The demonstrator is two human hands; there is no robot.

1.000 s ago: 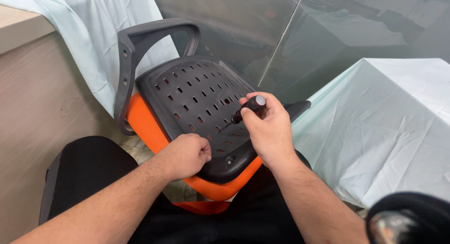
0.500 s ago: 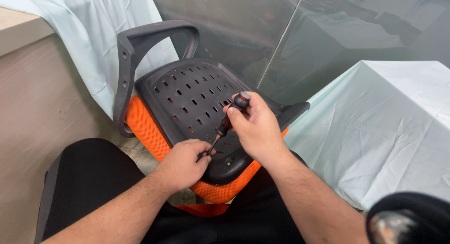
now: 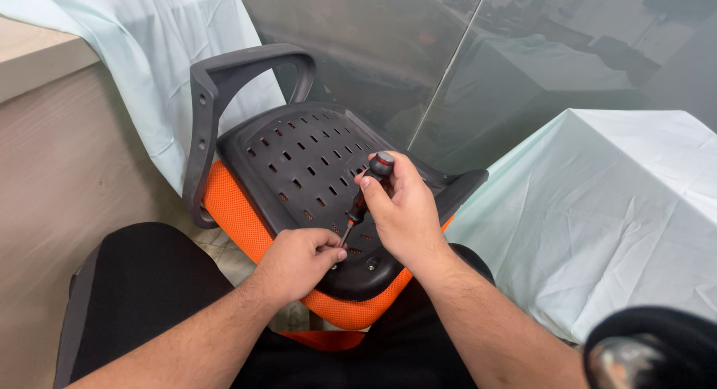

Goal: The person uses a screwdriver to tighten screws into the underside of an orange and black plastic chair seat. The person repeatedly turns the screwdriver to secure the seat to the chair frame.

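An upturned office chair seat lies across my lap, its black perforated plastic underside (image 3: pixel 299 165) facing up over an orange mesh cushion (image 3: pixel 231 213). A dark grey armrest loop (image 3: pixel 224 82) rises at its left. My right hand (image 3: pixel 403 210) grips a screwdriver (image 3: pixel 366 191) with a black and red handle, tilted down to the left. My left hand (image 3: pixel 299 262) is curled at the near edge of the black shell, its fingertips pinched around the screwdriver's tip. Whatever sits under the tip is hidden by the fingers.
A pale cloth covers a table (image 3: pixel 620 210) on the right and another cloth (image 3: pixel 134 53) hangs over a beige counter (image 3: pixel 45 60) on the left. A glass wall (image 3: pixel 478 53) stands behind the seat. A black rounded object (image 3: pixel 657 352) sits at the bottom right.
My right hand has tilted the screwdriver from upright on the shell down to the left. My left hand has closed its fingertips around the tip at the near edge.
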